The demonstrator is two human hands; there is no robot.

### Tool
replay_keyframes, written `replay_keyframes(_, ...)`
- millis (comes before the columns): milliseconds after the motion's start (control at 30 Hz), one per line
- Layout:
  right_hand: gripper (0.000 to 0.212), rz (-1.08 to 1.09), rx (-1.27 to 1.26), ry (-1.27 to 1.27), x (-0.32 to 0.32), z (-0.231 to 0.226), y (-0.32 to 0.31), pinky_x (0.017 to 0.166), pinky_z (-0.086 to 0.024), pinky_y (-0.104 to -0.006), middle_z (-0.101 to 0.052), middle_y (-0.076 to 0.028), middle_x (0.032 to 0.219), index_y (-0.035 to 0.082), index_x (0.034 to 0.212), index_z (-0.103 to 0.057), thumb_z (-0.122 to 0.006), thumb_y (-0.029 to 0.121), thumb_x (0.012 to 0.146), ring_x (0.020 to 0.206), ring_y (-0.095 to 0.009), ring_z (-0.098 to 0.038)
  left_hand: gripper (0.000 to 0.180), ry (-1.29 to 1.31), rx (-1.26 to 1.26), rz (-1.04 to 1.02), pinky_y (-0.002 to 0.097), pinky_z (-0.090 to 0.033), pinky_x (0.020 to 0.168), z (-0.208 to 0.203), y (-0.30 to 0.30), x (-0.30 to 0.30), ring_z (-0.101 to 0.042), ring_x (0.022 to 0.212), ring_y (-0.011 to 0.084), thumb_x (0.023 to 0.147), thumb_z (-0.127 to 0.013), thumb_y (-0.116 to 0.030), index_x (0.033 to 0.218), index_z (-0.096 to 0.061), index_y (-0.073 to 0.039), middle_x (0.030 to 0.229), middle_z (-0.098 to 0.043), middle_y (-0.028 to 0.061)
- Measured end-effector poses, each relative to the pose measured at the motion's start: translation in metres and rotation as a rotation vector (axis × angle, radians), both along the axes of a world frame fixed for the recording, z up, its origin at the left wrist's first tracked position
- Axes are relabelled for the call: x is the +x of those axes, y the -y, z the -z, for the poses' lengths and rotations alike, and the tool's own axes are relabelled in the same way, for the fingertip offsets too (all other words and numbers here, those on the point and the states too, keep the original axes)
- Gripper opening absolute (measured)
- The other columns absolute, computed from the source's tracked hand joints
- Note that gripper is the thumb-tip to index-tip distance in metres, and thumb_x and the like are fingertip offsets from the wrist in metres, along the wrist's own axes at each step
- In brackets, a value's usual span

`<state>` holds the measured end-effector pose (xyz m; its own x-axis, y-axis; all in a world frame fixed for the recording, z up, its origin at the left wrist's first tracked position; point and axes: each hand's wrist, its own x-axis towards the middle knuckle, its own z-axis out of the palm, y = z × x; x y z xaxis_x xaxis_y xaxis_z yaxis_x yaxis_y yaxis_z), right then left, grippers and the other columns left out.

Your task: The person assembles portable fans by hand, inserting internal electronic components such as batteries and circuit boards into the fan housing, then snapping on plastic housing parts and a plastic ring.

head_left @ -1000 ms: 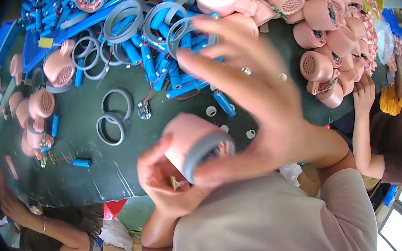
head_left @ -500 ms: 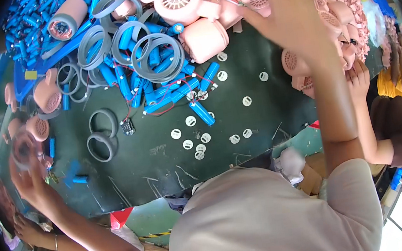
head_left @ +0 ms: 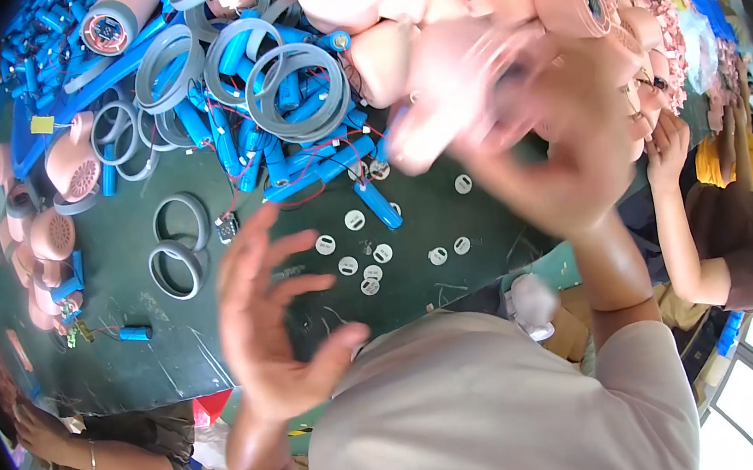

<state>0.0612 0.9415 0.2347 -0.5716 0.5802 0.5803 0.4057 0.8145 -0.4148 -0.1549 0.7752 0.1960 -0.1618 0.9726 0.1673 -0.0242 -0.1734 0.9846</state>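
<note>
My left hand (head_left: pixel 280 329) is over the front of the dark green table, fingers spread with nothing in them. My right hand (head_left: pixel 563 163), smeared by motion, grips a pink fan housing (head_left: pixel 443 88) in front of the pink pile; the blur hides its details. To the left of that housing lie blue cylindrical batteries (head_left: pixel 378 207) with thin red wires, and grey rings (head_left: pixel 296 96) rest on top of them. Two more grey rings (head_left: pixel 178 269) lie near my left hand, beside a small circuit board (head_left: pixel 226 227). Round white labels (head_left: pixel 354 220) are scattered between my hands.
A heap of pink fan housings (head_left: pixel 591 2) fills the back right. More pink housings (head_left: pixel 51 235) stand at the left, near a blue battery (head_left: pixel 135 334). A blue tray (head_left: pixel 37 153) of batteries is at the back left. Co-workers' hands (head_left: pixel 667 149) are at both sides.
My left hand has come from the far-left housings to the front middle, its fingers now spread. My right hand has drawn a pink housing from the pile toward me.
</note>
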Motion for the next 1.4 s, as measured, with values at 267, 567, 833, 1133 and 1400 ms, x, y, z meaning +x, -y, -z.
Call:
replay_keyframes(267, 0.04, -0.316, -0.225, -0.129, -0.018, 0.038, 0.047, 0.07, -0.05, -0.0353, -0.061, -0.007, 0.092, 0.005, 0.098, -0.068, -0.085, 0.015, 0.063, 0.081, -0.026, -0.06, 0.069, -0.261, -0.241, -0.296, 0.0317, -0.049, 0.084, 0.036, 0.044, 0.014, -0.058, 0.104, 0.0226, 0.069, -0.081, -0.002, 0.128, -0.046, 0.004, 0.12, -0.054, 0.0156)
replay_keyframes(567, 0.019, -0.142, -0.056, -0.134, -0.031, 0.054, 0.002, 0.078, -0.041, -0.0331, -0.066, 0.0, 0.096, 0.013, 0.084, -0.071, -0.078, 0.011, 0.067, 0.088, -0.02, -0.058, 0.072, -0.992, -0.269, -0.174, 0.0428, -0.04, 0.086, -0.004, 0.048, -0.02, -0.05, 0.097, 0.035, 0.063, -0.078, -0.008, 0.128, -0.05, 0.0, 0.116, -0.055, 0.0174)
replay_keyframes(833, 0.017, -0.285, -0.835, -0.674, -0.043, 0.044, 0.017, 0.077, -0.046, -0.0267, -0.066, -0.009, 0.094, 0.002, 0.099, -0.059, -0.064, -0.002, 0.083, 0.087, -0.014, -0.061, 0.037, -0.916, -0.219, -0.305, 0.0383, -0.042, 0.077, 0.003, 0.044, -0.018, -0.05, 0.089, 0.0282, 0.06, -0.081, -0.01, 0.093, -0.066, -0.003, 0.098, -0.059, 0.0084)
replay_keyframes(1133, 0.018, -0.194, -1.424, -0.458, -0.038, 0.028, 0.056, 0.068, -0.049, -0.0264, -0.063, -0.01, 0.084, -0.002, 0.109, -0.057, -0.053, 0.006, 0.094, 0.075, -0.017, -0.064, 0.02, -0.996, -0.015, -0.405, 0.0361, -0.044, 0.066, 0.022, 0.03, 0.006, -0.055, 0.078, 0.0252, 0.063, -0.075, -0.001, 0.082, -0.07, -0.006, 0.086, -0.059, 0.0052)
replay_keyframes(1400, 0.009, -0.144, -1.249, -0.323, -0.042, 0.032, 0.068, 0.069, -0.048, -0.0231, -0.066, -0.006, 0.085, -0.002, 0.092, -0.063, -0.064, 0.003, 0.085, 0.076, -0.011, -0.061, 0.02, -0.112, -0.039, -0.379, 0.0341, -0.057, 0.068, 0.02, 0.044, 0.01, -0.065, 0.09, 0.0268, 0.079, -0.061, 0.007, 0.097, -0.053, 0.003, 0.091, -0.062, 0.0138)
